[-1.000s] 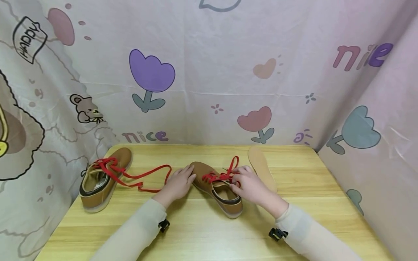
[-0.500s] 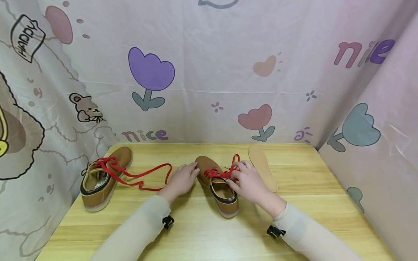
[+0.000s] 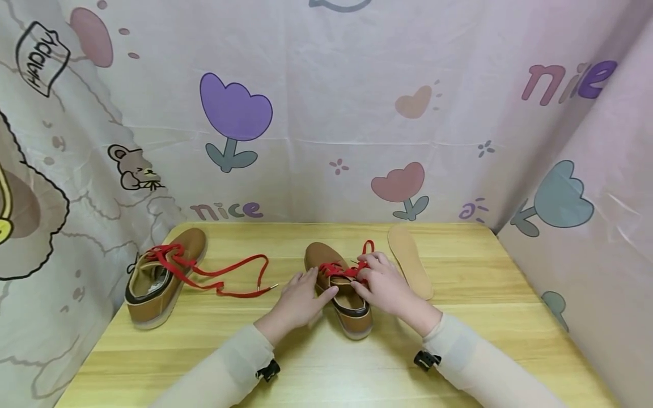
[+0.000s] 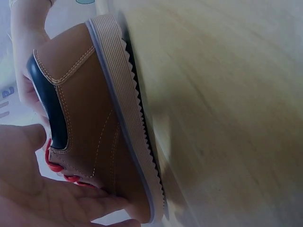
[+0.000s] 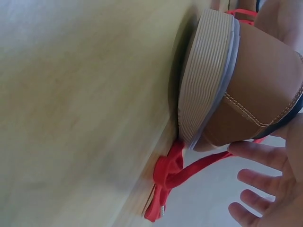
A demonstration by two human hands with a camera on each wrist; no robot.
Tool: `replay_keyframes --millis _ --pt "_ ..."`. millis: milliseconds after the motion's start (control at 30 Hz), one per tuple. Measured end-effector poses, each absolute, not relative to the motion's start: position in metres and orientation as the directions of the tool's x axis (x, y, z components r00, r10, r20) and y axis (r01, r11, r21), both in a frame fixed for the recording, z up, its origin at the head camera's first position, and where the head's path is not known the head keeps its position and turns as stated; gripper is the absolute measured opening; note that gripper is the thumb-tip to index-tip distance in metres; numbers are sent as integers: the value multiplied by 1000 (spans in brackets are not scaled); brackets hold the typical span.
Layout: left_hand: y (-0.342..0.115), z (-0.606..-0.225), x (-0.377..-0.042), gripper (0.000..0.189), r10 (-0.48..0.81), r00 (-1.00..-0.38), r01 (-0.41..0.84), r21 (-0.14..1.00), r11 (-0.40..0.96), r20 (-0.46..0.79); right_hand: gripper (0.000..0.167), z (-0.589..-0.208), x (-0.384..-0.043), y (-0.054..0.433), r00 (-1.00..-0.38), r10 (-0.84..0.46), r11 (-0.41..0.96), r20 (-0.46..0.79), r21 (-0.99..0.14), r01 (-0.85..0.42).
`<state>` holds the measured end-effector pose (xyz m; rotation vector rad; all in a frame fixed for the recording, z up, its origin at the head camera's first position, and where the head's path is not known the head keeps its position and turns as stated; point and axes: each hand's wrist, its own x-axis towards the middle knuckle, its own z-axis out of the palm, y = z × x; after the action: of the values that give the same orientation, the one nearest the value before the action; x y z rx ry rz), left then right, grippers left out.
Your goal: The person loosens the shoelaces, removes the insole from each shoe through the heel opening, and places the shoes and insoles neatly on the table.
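Observation:
A brown shoe with red laces stands sole-down on the wooden table, toe pointing away. My left hand lies along its left side; the fingers are fairly straight against the upper and the thumb reaches toward the opening. In the left wrist view the shoe's ridged pale sole rests on the table. My right hand is at the shoe's right side by the laces. Seen from the right wrist, its fingers are loosely extended, one touching the upper near a hanging red lace. The right thumb is largely hidden there.
A second brown shoe stands at the table's left side, its long red lace trailing rightward. A tan insole lies behind my right hand. Printed curtains enclose the table at the back and sides.
The near shoe has turned so its toe points more directly away. My left hand has moved from the toe back along its left side, uncovering the other shoe's lace tip.

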<state>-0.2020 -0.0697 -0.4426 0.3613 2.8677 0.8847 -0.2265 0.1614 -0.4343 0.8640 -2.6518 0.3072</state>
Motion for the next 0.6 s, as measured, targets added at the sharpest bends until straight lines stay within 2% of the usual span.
replay_keyframes --millis 300,600 --pt "-77 -444 -215 79 317 -947 241 556 795 -42 24 -435 -221 153 -771 -518 808 371 -85 -584" --pt "-96 -448 -235 74 423 -903 272 656 704 -79 29 -435 -214 141 -803 -475 836 358 -100 -539"
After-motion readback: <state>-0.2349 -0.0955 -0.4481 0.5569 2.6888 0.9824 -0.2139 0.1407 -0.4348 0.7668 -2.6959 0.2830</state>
